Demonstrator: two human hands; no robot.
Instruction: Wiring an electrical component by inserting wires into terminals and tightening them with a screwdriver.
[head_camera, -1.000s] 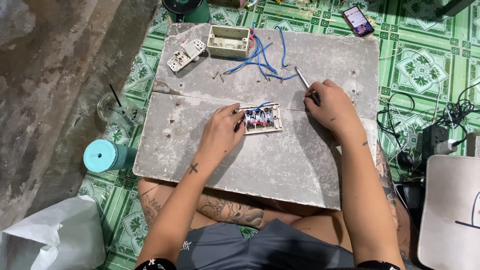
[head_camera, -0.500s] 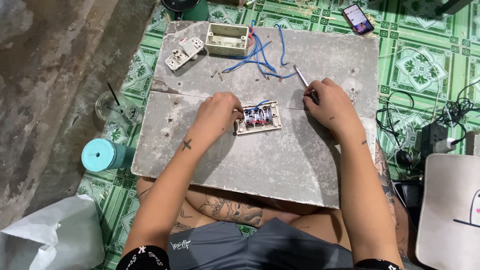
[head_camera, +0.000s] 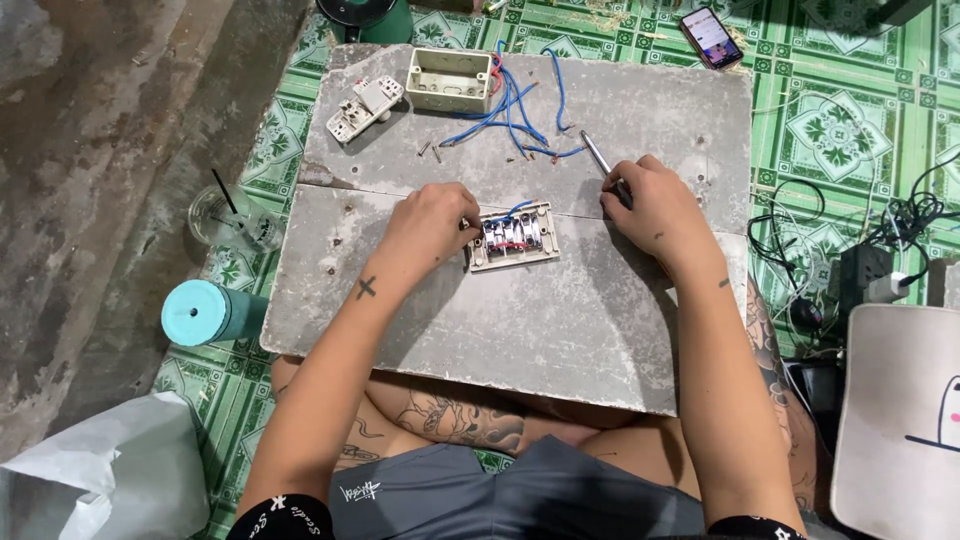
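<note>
hands at the switch plate on the grey slab

the person sat cross-legged with a grey slab (head_camera: 560, 330) across the lap, on a green patterned mat. near the middle of the slab lay a cream switch plate (head_camera: 513, 236), back side up, its terminals and short blue and red wires showing. the left hand (head_camera: 432, 226) rested at the plate's 9 o'clock edge, fingers curled together and touching that end; i could not tell whether they pinched a wire or only steadied the plate. the right hand (head_camera: 655, 205) lay at the plate's 2 o'clock, apart from it, fingers closed around a screwdriver (head_camera: 598, 159) whose free end pointed toward 11 o'clock.

from the plate, at 12 o'clock near the slab's far edge, stood an open cream wall box (head_camera: 449, 80) with a bundle of blue wires (head_camera: 520, 110) trailing out of it toward the screwdriver. just beside the box, at its 9 o'clock, lay a grey socket module (head_camera: 364, 108). a few loose screws (head_camera: 436, 150) sat between box and plate. off the slab, at the plate's 9 o'clock, a teal tumbler (head_camera: 212, 312) lay on the mat, and a phone (head_camera: 711, 24) rested at 1 o'clock.
</note>
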